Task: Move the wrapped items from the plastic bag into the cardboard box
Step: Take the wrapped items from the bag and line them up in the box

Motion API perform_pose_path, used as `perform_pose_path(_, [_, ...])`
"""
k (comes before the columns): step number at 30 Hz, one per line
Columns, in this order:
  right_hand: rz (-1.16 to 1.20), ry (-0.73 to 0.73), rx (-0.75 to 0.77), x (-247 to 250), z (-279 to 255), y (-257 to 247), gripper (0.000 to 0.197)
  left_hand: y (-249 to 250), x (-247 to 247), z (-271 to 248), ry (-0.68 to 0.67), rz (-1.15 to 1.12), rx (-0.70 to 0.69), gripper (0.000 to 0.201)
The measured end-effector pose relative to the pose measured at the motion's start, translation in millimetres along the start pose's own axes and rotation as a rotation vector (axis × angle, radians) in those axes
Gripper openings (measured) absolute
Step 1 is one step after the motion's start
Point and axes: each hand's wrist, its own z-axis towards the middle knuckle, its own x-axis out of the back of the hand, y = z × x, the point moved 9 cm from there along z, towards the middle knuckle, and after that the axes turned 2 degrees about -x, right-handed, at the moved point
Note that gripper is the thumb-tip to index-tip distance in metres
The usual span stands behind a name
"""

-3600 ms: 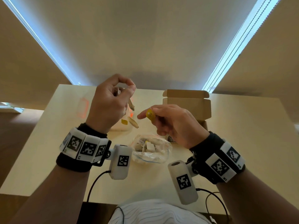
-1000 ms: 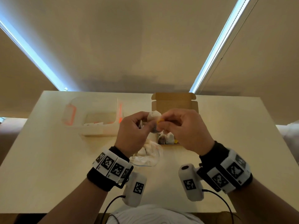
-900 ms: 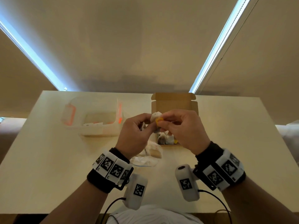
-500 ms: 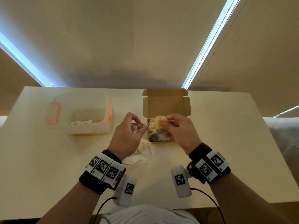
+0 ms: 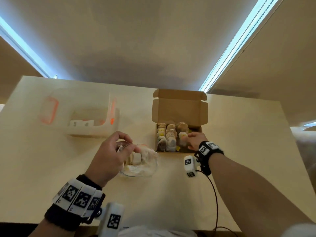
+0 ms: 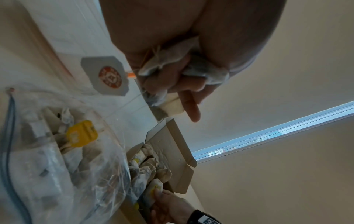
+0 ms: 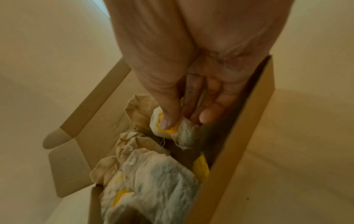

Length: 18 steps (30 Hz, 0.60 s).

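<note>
An open cardboard box [image 5: 179,110] stands mid-table, packed with several wrapped tea bags [image 5: 168,139]. My right hand [image 5: 195,140] reaches into its right side and pinches a wrapped tea bag with a yellow tag [image 7: 172,130] between thumb and fingers, low in the box [image 7: 235,136]. My left hand [image 5: 114,151] hovers above the clear plastic bag [image 5: 142,161] and grips wrapped tea bags [image 6: 168,60] in its curled fingers. Inside the plastic bag [image 6: 57,151] lie more wrapped items and a yellow tag [image 6: 81,133].
A clear plastic container with orange clips [image 5: 82,115] sits at the back left of the table [image 5: 239,151]. A wrist-camera cable [image 5: 215,194] runs off the near edge. A grey paper tag with an orange emblem [image 6: 109,75] hangs near my left hand.
My right hand carried the yellow-tagged tea bag from above the plastic bag down into the box's right side. My left hand stayed over the plastic bag, still holding tea bags.
</note>
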Motion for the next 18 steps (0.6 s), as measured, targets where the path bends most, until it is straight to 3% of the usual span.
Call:
perform_pose_path(4, [0.008,0.053,-0.007,-4.9,9.1,-1.9,0.016,-3.1,0.7,1.8,0.019,-0.013,0.013,0.008])
perform_pose_path(8, [-0.067,0.106,0.030,-2.6,12.9,-1.8,0.028,-3.5,-0.6,3.0,0.022,-0.026,0.030,0.007])
perform_pose_path(14, [-0.172,0.185,0.040,10.7,1.1,-8.0,0.030,-6.1,-1.6,2.7,0.000,-0.049,0.055,0.008])
perform_pose_path(16, [-0.187,0.234,0.107,20.7,-18.1,-22.1,0.021,-8.2,-0.4,2.9,0.004,-0.113,0.083,0.006])
perform_pose_path(18, [-0.164,0.248,0.282,22.4,-51.0,-47.6,0.014,-9.6,1.3,3.0,0.003,-0.220,0.127,0.006])
